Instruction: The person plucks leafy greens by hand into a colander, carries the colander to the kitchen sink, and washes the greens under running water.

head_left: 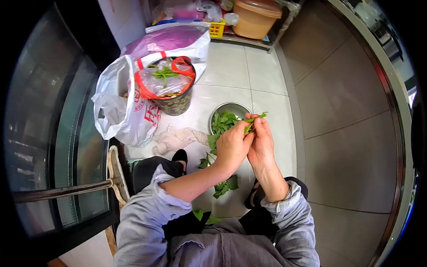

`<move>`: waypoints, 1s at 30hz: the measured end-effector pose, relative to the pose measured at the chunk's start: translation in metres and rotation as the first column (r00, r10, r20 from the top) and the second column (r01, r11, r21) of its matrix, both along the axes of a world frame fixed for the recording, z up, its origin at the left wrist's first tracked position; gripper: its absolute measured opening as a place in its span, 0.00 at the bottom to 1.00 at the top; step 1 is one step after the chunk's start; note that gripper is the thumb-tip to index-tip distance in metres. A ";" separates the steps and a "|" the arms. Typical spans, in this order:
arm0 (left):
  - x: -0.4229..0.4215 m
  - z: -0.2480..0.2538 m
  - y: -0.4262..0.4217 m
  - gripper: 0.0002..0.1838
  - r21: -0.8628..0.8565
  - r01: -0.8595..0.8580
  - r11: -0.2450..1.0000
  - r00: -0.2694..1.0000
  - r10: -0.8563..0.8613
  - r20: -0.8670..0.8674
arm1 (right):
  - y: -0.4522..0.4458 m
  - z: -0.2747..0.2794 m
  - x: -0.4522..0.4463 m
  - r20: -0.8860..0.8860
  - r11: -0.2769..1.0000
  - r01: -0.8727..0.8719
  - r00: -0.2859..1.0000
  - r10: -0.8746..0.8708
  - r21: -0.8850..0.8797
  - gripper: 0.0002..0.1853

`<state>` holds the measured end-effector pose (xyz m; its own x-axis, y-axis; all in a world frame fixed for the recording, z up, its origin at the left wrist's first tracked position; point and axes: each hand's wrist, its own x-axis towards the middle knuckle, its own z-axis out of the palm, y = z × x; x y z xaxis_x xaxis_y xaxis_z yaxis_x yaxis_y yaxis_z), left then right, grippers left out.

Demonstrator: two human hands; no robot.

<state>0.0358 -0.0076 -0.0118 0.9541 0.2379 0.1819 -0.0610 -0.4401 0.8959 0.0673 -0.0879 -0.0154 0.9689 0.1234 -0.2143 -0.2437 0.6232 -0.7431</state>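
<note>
My left hand [233,143] and my right hand [260,144] meet in front of me, fingers closed together on a green leafy stem [257,118]. The stem's tip pokes out past my right fingertips. Just beyond my hands a round metal bowl [230,105] stands on the floor, with green leaves [221,121] in it; my left hand hides part of it. More leafy greens [226,186] lie on the floor below my forearms, and a few leaves [205,216] are near my lap.
A patterned bin [174,106] with a red-edged bag holds scraps and green stems [164,73]. Beside it are a white plastic bag [126,104] and a pale cloth [175,139]. A shelf at the back carries an orange tub [255,20] and a yellow basket [216,29]. Cabinet panels [347,107] stand right.
</note>
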 end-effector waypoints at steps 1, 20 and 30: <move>0.002 0.000 0.000 0.09 -0.014 -0.037 0.999 0.999 0.037 0.022 | 0.004 -0.001 0.002 0.007 1.000 0.015 1.000 -0.015 0.003 0.07; -0.013 0.038 0.142 0.06 -0.817 -0.518 0.253 0.848 0.273 -0.454 | 0.232 -0.059 0.156 -0.059 0.795 -0.435 0.889 0.455 -0.422 0.09; 0.001 0.036 0.135 0.09 -0.756 -0.521 0.395 0.852 0.185 -0.490 | 0.074 -0.185 0.085 -0.223 0.530 -0.524 0.819 0.529 -0.667 0.11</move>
<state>0.0364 0.1274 0.0243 0.6986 0.4343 -0.5687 0.2254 0.6207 0.7509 0.1524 -0.0144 -0.2002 0.7792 0.4357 -0.4506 -0.3514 -0.2915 -0.8897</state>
